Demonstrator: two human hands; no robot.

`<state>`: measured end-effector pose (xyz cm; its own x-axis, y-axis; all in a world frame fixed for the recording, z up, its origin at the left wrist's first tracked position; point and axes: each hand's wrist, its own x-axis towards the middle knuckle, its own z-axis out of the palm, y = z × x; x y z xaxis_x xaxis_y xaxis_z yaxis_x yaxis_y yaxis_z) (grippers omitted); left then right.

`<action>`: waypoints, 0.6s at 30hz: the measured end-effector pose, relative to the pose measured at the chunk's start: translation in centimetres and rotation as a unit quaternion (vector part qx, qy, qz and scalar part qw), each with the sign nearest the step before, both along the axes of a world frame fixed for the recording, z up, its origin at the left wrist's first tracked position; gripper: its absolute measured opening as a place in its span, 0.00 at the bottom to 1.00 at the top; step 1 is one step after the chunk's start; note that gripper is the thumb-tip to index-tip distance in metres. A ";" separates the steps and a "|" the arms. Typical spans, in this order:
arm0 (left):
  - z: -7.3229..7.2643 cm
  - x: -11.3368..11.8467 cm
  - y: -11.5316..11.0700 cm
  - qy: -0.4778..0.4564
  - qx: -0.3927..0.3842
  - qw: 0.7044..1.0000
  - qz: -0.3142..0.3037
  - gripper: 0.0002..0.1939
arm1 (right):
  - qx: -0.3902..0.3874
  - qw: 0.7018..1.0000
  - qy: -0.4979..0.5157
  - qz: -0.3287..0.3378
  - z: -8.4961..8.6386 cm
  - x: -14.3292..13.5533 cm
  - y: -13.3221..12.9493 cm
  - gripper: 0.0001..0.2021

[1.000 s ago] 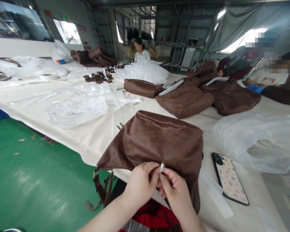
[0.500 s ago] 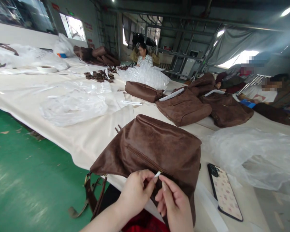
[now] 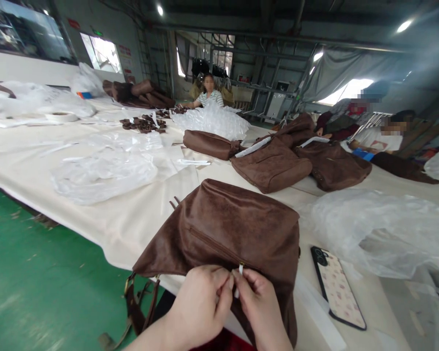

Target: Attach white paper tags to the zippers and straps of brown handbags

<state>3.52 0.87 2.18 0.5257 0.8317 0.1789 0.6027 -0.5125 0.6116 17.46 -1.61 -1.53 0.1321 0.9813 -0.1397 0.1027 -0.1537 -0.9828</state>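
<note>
A brown leather bag [image 3: 237,219] lies at the near edge of the cream-covered table, its zipper running diagonally across the front. A small white strip [image 3: 240,268] hangs from the zipper pull. My right hand [image 3: 258,297] pinches this strip between thumb and index finger. Beside it, my left hand [image 3: 205,297] is closed, its thumb and index fingertips pressed together and touching the right fingertips at the strip. Whatever the left fingers hold is hidden. A strap [image 3: 135,302] with metal rings hangs off the table at the bag's lower left.
A phone in a patterned case [image 3: 338,287] lies right of the bag, below crumpled clear plastic [image 3: 380,234]. More brown bags [image 3: 272,163] lie behind. Clear plastic [image 3: 102,170] spreads at left. A person [image 3: 210,92] sits at the far side; others are at the right.
The white strip now hangs down from the zipper pull instead of sticking up between my left fingers. My right hand has closed on it, and my left hand has turned knuckles up.
</note>
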 end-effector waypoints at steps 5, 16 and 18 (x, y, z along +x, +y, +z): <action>2.2 0.9 3.5 0.101 0.123 0.986 -0.052 0.04 | 0.070 0.925 -0.372 0.034 -1.1 2.1 -1.3 0.14; 2.6 6.2 6.1 0.345 0.296 0.859 -0.234 0.02 | 0.163 0.842 -0.514 -0.014 -1.0 5.3 -0.6 0.11; 1.8 5.9 6.3 0.339 0.320 0.853 -0.234 0.02 | 0.139 0.848 -0.511 -0.019 -0.9 5.2 -0.2 0.10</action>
<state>9.45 7.17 3.95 0.9368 0.3473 0.0412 0.3438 -0.8927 -0.2915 22.63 -1.80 -2.47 0.0776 0.9497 0.3035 0.9224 0.0472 -0.3834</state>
